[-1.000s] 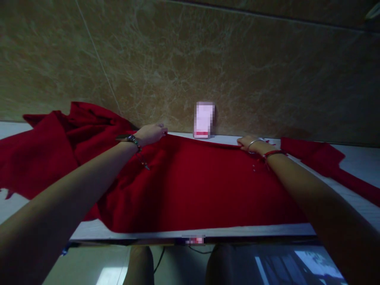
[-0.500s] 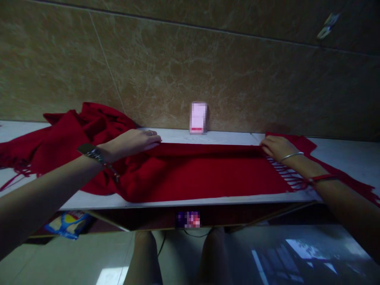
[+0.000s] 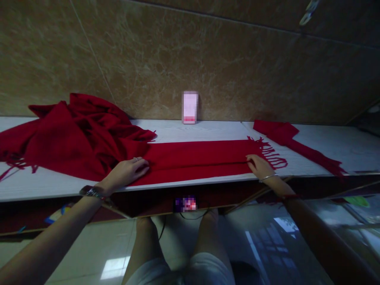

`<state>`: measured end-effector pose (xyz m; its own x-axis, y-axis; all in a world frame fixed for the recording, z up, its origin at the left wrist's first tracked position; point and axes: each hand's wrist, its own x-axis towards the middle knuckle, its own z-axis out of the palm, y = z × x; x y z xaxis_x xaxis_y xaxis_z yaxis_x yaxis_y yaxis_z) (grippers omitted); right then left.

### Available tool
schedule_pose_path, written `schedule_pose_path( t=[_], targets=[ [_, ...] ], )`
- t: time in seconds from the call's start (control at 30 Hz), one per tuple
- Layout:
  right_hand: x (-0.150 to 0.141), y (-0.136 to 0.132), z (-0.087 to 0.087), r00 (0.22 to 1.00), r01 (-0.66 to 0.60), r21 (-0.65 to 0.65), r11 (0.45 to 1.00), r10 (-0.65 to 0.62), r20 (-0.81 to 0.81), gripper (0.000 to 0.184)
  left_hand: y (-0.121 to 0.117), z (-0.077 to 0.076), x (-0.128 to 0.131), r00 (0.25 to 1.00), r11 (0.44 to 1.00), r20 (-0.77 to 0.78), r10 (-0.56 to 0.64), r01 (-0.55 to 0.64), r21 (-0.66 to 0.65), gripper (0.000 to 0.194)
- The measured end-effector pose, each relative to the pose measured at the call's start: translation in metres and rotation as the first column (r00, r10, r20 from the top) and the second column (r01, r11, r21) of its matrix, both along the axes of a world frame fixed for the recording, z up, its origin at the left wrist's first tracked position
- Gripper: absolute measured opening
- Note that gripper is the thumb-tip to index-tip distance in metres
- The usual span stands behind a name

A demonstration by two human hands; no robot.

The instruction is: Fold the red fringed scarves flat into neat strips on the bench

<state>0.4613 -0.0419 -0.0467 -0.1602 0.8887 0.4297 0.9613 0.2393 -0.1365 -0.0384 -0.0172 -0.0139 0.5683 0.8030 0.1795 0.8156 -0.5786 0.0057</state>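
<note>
A red fringed scarf (image 3: 197, 152) lies lengthwise on the white tabletop, with a strip of it folded over toward me. My left hand (image 3: 129, 171) is closed on the folded edge, beside the bunched red cloth at the left. At the scarf's fringed right end, my right hand (image 3: 259, 165) pinches the same edge between thumb and fingers. Whether the bunched cloth (image 3: 77, 138) is one piece with the flat part, I cannot tell. A second narrow red fringed strip (image 3: 292, 142), folded and bent, rests apart on the right.
A pink-white box-like object (image 3: 190, 107), blurred out, stands against the brown marbled wall (image 3: 148, 67). Under the tabletop (image 3: 202, 130) an open shelf (image 3: 148, 198) holds another blurred item (image 3: 186, 204) and a blue packet (image 3: 57, 213). My knees are just below the table's front edge.
Both hands have drawn the scarf's far edge toward me, folding it over the near part. More white tabletop shows behind it, and the fringe at the right end is uncovered.
</note>
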Motion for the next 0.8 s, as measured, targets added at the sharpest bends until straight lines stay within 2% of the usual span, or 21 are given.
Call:
schedule_pose_path(
  t=[0.13,0.4,0.53,0.63,0.7,0.8],
  targets=[
    [0.003,-0.002,-0.009,0.978,0.072,0.068,0.995,-0.058,-0.199,0.012,-0.003,0.004,0.0,0.995,0.998,0.084,0.05,-0.046,-0.047,0.041],
    [0.001,-0.003,-0.007,0.964,0.143,0.07,0.987,-0.123,-0.237,0.011,-0.004,-0.003,-0.003,0.996,0.999,0.09,0.024,-0.027,0.033,0.042],
    [0.003,-0.002,-0.005,0.975,0.211,0.072,0.975,-0.205,-0.084,0.017,-0.003,-0.006,-0.007,0.997,0.994,0.076,0.033,-0.041,0.103,0.04],
    [0.004,0.001,0.001,0.982,0.158,0.066,0.985,-0.164,0.092,0.025,-0.002,-0.004,-0.011,0.997,0.996,0.075,-0.001,-0.006,0.092,0.043],
    [0.006,0.002,0.01,0.966,0.148,0.044,0.988,-0.154,0.21,0.026,-0.002,0.001,-0.013,0.995,0.997,0.096,-0.015,0.008,0.074,0.045],
    [0.013,0.003,0.029,0.923,0.207,0.019,0.978,-0.202,0.326,0.022,-0.004,0.014,-0.016,0.99,0.997,0.139,0.014,-0.024,0.067,0.046]
  ],
)
